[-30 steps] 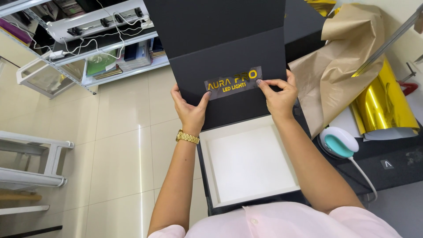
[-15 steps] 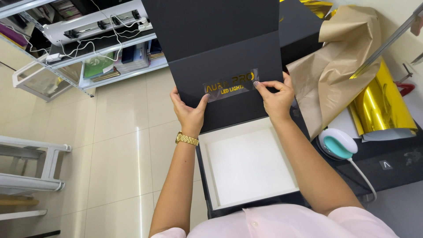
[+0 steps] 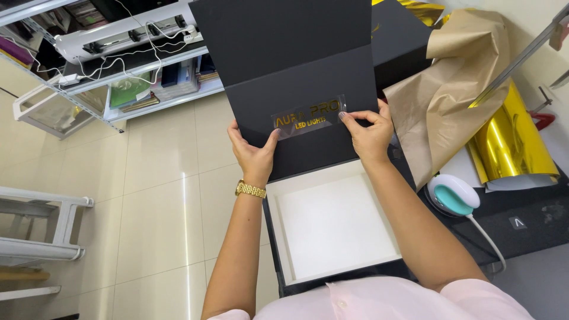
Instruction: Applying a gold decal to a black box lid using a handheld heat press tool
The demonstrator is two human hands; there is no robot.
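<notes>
An open black box (image 3: 278, 261) with a white inside stands in front of me, its black lid (image 3: 296, 65) flipped up. A clear strip with gold lettering (image 3: 309, 117) lies across the lid's inner face. My left hand (image 3: 253, 151), with a gold watch on the wrist, presses its thumb on the strip's left end. My right hand (image 3: 367, 133) pinches the strip's right end against the lid.
Crumpled brown paper (image 3: 456, 89) and a gold foil roll (image 3: 504, 142) lie to the right. A small teal and white corded device (image 3: 453, 195) sits on the black table (image 3: 533, 219). Wire shelving (image 3: 118, 65) stands at back left over a tiled floor (image 3: 148, 207).
Both hands and the strip stay on the lid; the strip has been nudged slightly and my view has shifted a little.
</notes>
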